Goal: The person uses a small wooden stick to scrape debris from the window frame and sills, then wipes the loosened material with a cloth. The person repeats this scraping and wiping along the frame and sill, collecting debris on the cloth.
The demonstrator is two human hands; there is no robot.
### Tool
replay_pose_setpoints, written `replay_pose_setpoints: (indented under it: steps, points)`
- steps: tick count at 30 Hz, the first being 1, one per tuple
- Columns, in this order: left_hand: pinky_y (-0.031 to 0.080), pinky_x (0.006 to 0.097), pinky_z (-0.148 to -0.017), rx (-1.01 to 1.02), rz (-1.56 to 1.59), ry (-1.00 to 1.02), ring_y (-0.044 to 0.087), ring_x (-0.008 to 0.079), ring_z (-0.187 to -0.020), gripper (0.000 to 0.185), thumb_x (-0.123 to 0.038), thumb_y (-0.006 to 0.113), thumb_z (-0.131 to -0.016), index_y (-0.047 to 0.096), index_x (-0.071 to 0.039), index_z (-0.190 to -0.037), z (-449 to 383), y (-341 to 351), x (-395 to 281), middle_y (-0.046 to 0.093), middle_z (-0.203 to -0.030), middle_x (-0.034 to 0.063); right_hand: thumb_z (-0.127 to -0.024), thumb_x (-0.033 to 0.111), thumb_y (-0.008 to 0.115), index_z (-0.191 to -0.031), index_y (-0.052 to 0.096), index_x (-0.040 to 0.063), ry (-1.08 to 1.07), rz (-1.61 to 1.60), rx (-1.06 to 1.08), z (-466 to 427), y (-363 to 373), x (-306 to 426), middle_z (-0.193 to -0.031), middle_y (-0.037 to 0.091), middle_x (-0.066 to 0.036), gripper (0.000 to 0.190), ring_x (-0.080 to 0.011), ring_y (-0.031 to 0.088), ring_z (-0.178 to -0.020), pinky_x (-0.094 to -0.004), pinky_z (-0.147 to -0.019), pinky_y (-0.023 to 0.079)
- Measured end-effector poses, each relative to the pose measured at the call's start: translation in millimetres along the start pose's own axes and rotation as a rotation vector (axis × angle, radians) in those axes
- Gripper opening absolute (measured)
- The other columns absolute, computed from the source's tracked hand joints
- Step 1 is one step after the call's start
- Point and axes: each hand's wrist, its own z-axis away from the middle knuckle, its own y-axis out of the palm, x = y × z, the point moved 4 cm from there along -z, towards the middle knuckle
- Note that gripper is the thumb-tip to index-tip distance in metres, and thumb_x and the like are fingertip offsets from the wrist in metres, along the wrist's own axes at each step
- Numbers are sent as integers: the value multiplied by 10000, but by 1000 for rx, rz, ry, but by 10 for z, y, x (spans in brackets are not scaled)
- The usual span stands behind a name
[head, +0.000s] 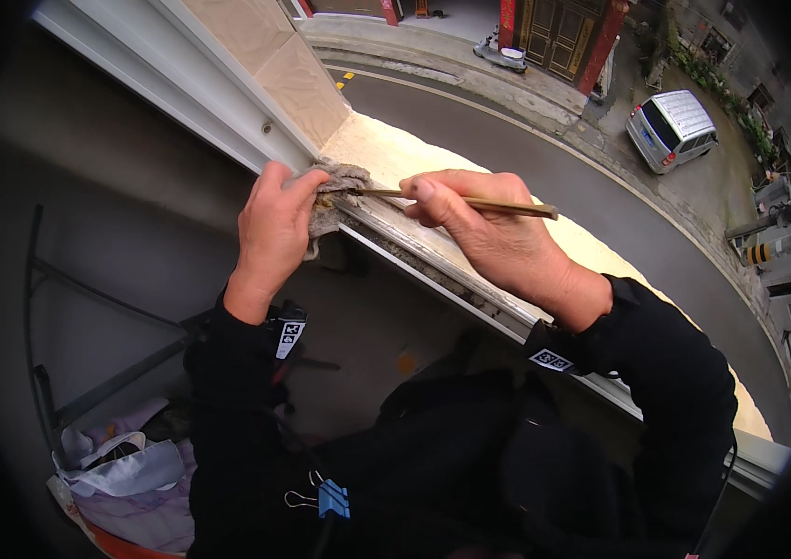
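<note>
At the corner of a window's sill track (437,269), my left hand (276,234) grips a grey-brown cloth rag (343,176) that is bunched against the frame. My right hand (490,227) holds a thin stick-like tool (507,207), its narrow tip meeting the rag and its blunt end pointing right. Dark dirt lies along the track, to the right of the rag. Which material the tool is made of, I cannot tell. The fold of the rag hides the very end of its tip.
The white window frame (178,77) rises at upper left beside a tiled wall (297,84). Beyond the pale outer ledge (395,150) lies a street far below, with a parked silver van (682,122) and a scooter (500,56). A filled bag (129,482) and dark metal bars (122,377) are at lower left.
</note>
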Motion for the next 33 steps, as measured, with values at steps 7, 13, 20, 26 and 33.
replay_pose_setpoints:
  steps: [7,13,20,26,33]
  points:
    - [503,330,-783,-159,454,-127,600,201,-910,189,-38,589,-955,692,-35,-1114,165,-27,161,570,-997,62,-1073,259,463,-1134,661,-98,100,-168,-60,405,-292,386,-1046,699,-172,413,-215,711,-936,-331,-872,590]
    - [542,313,-889,-205,1485,-492,643,177,-1030,270,-40,521,-1003,601,29,-1251,287,181,346,624,-1238,104,-1084,264,418,-1113,649,-102,72,-189,-142,862,-474,558,-1136,674,-213,434,-265,706,-967,-362,-894,585]
    - [511,413,-1013,-248,1788,-589,614,260,-1176,395,-174,437,-1041,478,-27,-1406,357,404,225,608,-1319,135,-1074,215,437,-1076,662,-111,99,-278,-213,1184,-581,539,-1119,682,-204,396,-232,703,-945,-336,-881,573]
    - [489,427,-1031,-19,2124,-378,613,267,-1173,386,-229,468,-1028,535,-54,-1366,608,399,-204,632,-1289,111,-1088,252,395,-1008,660,-108,27,-356,-251,1473,-669,627,-1084,689,-205,454,-244,697,-899,-349,-848,571]
    - [483,432,-1023,-172,1912,-632,618,291,-1145,474,-352,493,-971,575,-25,-1304,1046,451,-584,642,-1262,115,-1102,332,316,-856,613,-40,4,-269,-213,1773,-581,522,-804,660,-152,536,-207,625,-765,-334,-743,513]
